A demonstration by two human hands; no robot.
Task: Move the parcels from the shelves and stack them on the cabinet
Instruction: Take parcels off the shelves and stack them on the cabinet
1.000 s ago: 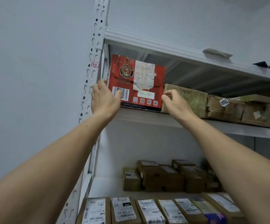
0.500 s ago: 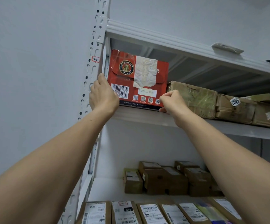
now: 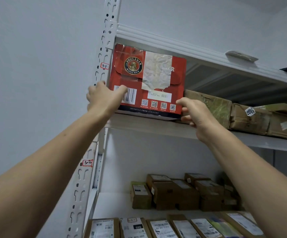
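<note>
A red beer carton with a torn white label stands at the left end of the upper shelf, against the white slotted upright. My left hand grips its lower left corner, thumb across the barcode on the front. My right hand holds the lower right corner, thumb on the front face and fingers curled under the bottom edge. The carton's lower right edge sits slightly off the shelf board.
Brown taped parcels lie right of the carton on the same shelf. The shelf below holds a cluster of small brown boxes. A row of labelled parcels lines the bottom of the view. The upright and a wall stand on the left.
My left thumb has come round onto the carton's front over the barcode. My right hand has slid lower under the right corner. The carton has shifted slightly forward at the shelf edge.
</note>
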